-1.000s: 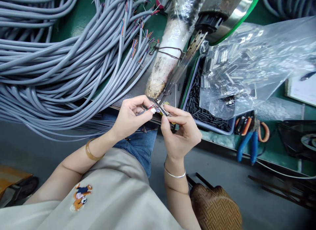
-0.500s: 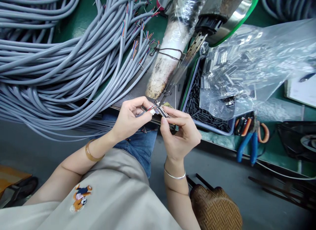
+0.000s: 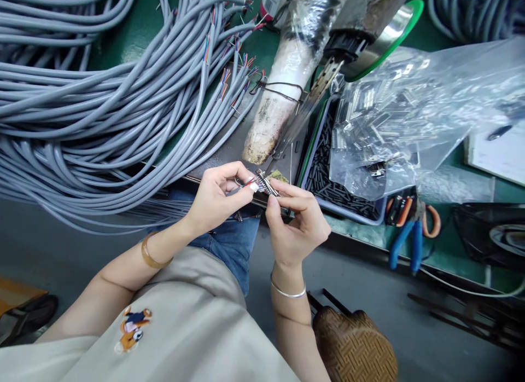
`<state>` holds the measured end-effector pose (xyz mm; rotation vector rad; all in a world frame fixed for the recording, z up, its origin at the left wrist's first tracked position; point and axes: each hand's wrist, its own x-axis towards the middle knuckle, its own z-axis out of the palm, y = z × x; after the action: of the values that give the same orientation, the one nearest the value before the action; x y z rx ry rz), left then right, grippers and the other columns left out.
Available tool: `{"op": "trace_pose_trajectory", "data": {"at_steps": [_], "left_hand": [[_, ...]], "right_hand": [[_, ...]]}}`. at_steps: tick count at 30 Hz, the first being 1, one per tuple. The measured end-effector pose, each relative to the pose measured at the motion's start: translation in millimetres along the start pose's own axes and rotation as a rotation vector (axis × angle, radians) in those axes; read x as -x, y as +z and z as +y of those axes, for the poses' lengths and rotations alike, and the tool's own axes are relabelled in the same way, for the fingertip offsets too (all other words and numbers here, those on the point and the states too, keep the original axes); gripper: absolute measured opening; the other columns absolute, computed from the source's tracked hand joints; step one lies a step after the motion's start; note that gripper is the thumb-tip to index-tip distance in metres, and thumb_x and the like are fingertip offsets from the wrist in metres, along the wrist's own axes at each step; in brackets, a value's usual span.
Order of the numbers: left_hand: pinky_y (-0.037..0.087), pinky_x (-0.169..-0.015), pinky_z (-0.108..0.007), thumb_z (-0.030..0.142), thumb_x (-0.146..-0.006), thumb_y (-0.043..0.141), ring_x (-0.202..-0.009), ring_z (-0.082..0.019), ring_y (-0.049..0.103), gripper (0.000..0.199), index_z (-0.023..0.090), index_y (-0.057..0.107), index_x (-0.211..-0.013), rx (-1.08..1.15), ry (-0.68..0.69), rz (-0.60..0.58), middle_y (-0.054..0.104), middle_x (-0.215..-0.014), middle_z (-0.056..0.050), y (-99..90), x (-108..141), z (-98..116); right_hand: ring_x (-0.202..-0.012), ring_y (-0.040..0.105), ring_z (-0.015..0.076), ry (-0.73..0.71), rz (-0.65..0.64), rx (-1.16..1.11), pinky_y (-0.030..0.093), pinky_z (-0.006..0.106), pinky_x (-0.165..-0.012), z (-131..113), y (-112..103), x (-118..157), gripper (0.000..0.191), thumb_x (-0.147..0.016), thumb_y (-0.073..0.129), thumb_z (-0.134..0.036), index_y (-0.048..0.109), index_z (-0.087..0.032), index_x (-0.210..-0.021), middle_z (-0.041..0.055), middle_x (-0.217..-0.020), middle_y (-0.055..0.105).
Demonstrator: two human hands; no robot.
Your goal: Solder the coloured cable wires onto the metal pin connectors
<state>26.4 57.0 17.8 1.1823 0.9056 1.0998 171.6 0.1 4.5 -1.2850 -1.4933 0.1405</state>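
Note:
My left hand [image 3: 221,193] is closed in a pinch on thin coloured wires [image 3: 248,181], with something small and white at the fingertips. Between thumb and fingers, my right hand [image 3: 296,215] grips a small metal multi-pin connector [image 3: 267,184]. The wires meet the connector's near side, in front of the table edge. Just above it points the tip of a soldering iron [image 3: 328,75], mounted with its handle up and its tip down. Whether the tip touches the connector I cannot tell. A yellowish sponge-like piece [image 3: 279,175] lies behind my right fingers.
Grey cables [image 3: 123,108] with stripped ends cover the left side. A plastic-wrapped tube [image 3: 273,119] stands beside the iron. To the right are a tray [image 3: 379,215] of small black sleeves, a clear bag [image 3: 430,97] of metal connectors and blue-handled pliers [image 3: 416,245]. A stool [image 3: 355,343] stands below.
Both hands stay almost in place with the wires and connector. The connector appears slightly turned in my right fingers. The view has shifted a little, so the right-hand objects sit further left.

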Motion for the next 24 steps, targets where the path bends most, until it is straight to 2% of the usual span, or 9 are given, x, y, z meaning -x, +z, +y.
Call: {"op": "trace_pose_trajectory", "data": {"at_steps": [6, 16, 24], "left_hand": [[0.044, -0.051, -0.017, 0.015, -0.075, 0.068, -0.062, -0.009, 0.058, 0.010, 0.017, 0.060, -0.069, -0.023, 0.026, 0.017, 0.065, -0.069, -0.001, 0.5, -2.0, -1.6], [0.040, -0.048, -0.017, 0.015, -0.077, 0.065, -0.055, -0.006, 0.048, 0.011, 0.017, 0.058, -0.069, -0.087, 0.087, 0.061, 0.061, -0.067, 0.001, 7.4, -2.7, 3.1], [0.046, -0.054, -0.017, 0.013, -0.078, 0.065, -0.060, -0.008, 0.055, 0.008, 0.016, 0.062, -0.071, -0.097, 0.116, 0.077, 0.066, -0.071, 0.000, 7.5, -0.5, 5.5]], "right_hand": [[-0.095, 0.077, 0.0146, -0.036, -0.008, 0.049, 0.064, 0.028, -0.083, -0.1, 0.7, -0.4, 0.019, -0.086, 0.073, -0.006, 0.065, -0.022, -0.092, 0.0019, -0.107, 0.080], [-0.096, 0.078, 0.0173, -0.041, -0.001, 0.065, 0.065, 0.032, -0.082, 2.4, 3.0, -5.3, 0.017, -0.087, 0.073, -0.009, 0.064, -0.023, -0.091, 0.0021, -0.106, 0.080], [-0.094, 0.077, 0.0164, -0.076, -0.001, 0.124, 0.065, 0.030, -0.081, -4.2, 1.7, -11.3, 0.017, -0.085, 0.076, -0.010, 0.065, -0.023, -0.089, 0.0014, -0.106, 0.080]]}}
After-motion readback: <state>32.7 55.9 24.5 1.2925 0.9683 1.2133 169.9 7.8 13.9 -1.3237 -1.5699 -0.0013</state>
